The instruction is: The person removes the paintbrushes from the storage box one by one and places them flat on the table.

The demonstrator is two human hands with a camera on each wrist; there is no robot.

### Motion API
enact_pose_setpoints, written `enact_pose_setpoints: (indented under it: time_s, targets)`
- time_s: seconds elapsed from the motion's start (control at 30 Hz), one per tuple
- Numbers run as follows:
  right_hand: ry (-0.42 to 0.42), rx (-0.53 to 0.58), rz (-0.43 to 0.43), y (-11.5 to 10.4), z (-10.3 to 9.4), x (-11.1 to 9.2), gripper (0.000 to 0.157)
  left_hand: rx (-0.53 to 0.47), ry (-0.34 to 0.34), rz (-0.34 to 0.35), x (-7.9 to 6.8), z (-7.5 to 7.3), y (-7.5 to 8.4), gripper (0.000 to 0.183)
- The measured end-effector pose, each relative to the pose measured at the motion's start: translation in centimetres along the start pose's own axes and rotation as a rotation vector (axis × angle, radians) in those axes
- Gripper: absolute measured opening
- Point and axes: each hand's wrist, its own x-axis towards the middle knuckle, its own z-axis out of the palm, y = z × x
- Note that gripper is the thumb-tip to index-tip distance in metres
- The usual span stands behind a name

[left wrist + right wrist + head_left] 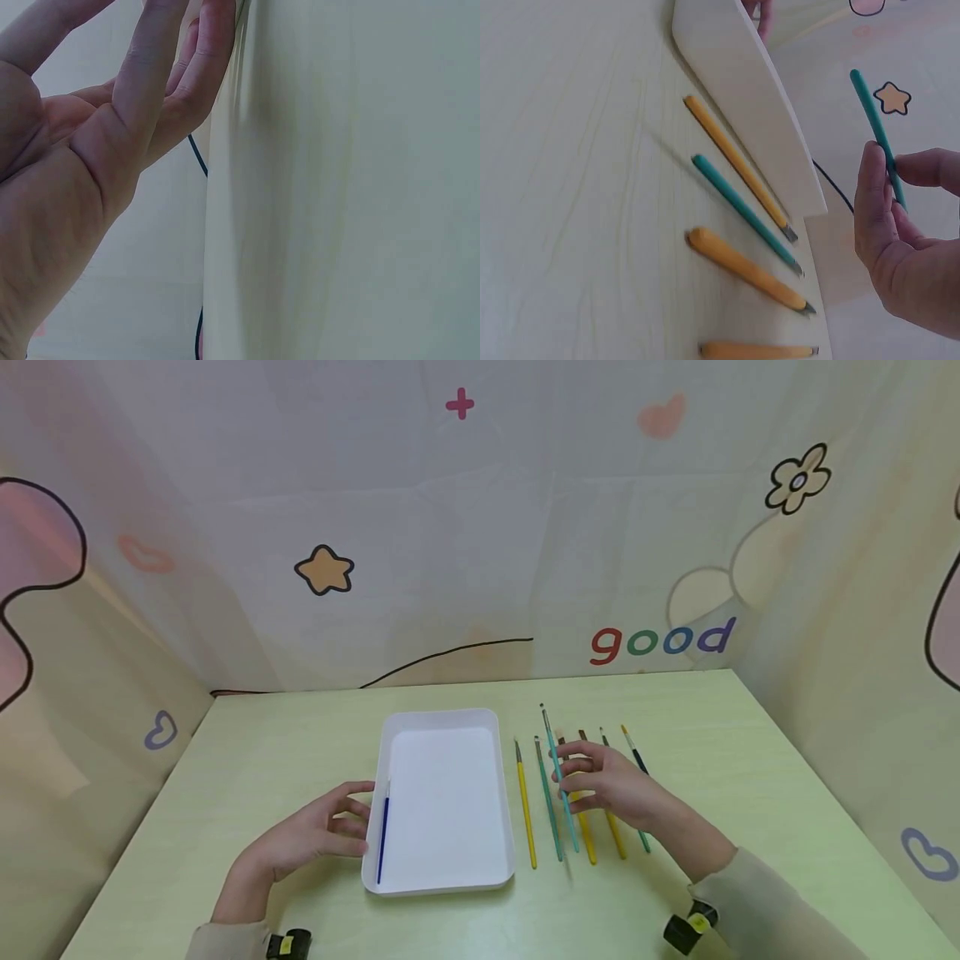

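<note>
My right hand (618,787) pinches a teal-handled paintbrush (573,827) between thumb and fingers, raised over the row of brushes with its bristle end pointing away from me. In the right wrist view the teal handle (866,101) sticks out above the fingertips. A white rectangular tray (442,793) lies in the middle of the table. Inside it, along the left wall, rests a dark blue paintbrush (384,839). At the tray's left edge is my left hand (311,831), its loosely bent fingertips right at the rim. The left wrist view shows its palm, holding nothing there.
Right of the tray, several paintbrushes lie side by side, among them a yellow-handled brush (527,814), a green-handled brush (550,814) and a dark-handled brush (636,750). My right hand partly covers some. A printed curtain (480,543) hangs behind the light wooden table (285,735).
</note>
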Motion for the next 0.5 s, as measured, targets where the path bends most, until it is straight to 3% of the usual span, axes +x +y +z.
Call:
enact_pose_setpoints:
  time_s: [0.5]
  targets:
    - [0.059, -0.058, 0.050, 1.3, -5.2, -1.8, 0.056, 0.028, 0.008, 0.000, 0.0, 0.0, -0.1, 0.083]
